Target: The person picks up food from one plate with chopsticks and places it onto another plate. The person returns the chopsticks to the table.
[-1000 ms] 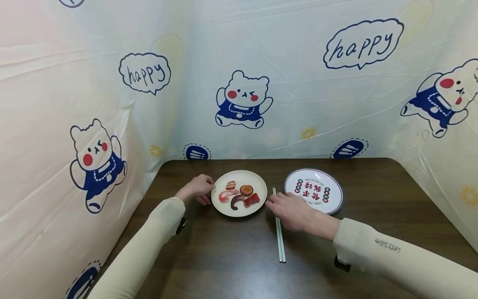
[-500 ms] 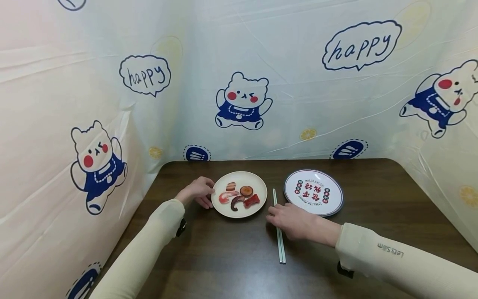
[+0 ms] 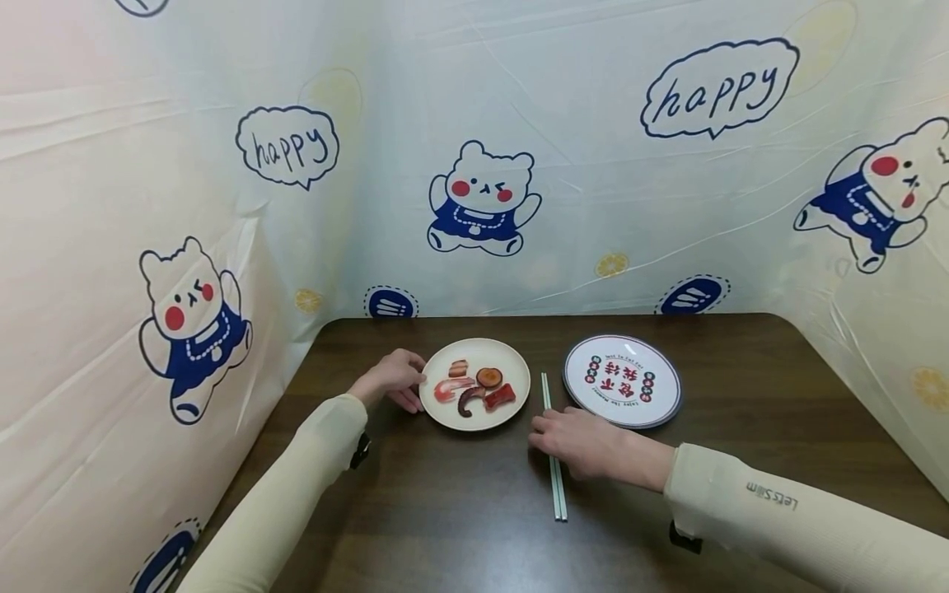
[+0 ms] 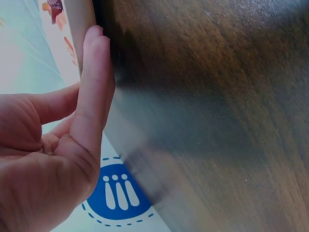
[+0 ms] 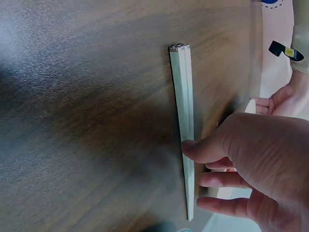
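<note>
In the head view a cream plate (image 3: 475, 423) carries several food pieces: a shrimp (image 3: 449, 390), a dark tentacle (image 3: 467, 403), a red piece (image 3: 500, 397), a round brown slice (image 3: 489, 378) and a small striped piece (image 3: 459, 368). Against its left rim rests my left hand (image 3: 391, 377), digits extended along the edge in the left wrist view. A pair of pale green chopsticks (image 5: 182, 96) lies side by side on the table. Over them is my right hand (image 3: 582, 441), its thumb touching them from above and its other fingertips just beyond their far side, loosely spread.
A white plate (image 3: 626, 412) with a blue rim and red lettering stands right of the chopsticks. All of it sits on a dark wooden table (image 3: 474, 519). A patterned cloth (image 3: 586, 198) hangs along the table's back and sides.
My right hand has slid slightly toward me along the chopsticks, away from the lettered plate. My left hand stays at the cream plate's rim; plates and chopsticks keep their places.
</note>
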### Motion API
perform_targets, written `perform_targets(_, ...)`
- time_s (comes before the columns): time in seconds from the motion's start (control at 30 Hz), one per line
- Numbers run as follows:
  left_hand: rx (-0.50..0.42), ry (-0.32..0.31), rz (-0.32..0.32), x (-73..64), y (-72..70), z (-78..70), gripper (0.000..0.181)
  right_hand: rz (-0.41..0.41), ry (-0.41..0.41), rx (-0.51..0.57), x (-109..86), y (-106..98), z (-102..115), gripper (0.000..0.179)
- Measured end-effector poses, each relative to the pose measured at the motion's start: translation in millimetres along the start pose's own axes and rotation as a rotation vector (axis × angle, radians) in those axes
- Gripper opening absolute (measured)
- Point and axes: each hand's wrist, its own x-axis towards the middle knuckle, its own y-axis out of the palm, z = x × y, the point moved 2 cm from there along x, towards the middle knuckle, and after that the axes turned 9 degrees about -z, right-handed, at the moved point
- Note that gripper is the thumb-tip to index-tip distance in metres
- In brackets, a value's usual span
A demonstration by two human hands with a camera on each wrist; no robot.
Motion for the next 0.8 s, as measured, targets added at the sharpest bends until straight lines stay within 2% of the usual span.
perform_targets(0.57, -0.006, -0.003, 0.002, -1.1, -0.9, 0.0, 0.038, -0.008, -0.037, 0.012, 2.7, 5, 8, 0.040)
perform_targets(0.8, 0.001, -0.013, -0.011, -2.9, -0.1, -0.4, 0.037, -0.062, -0.069, -0.001, 5.1, 3, 18, 0.035)
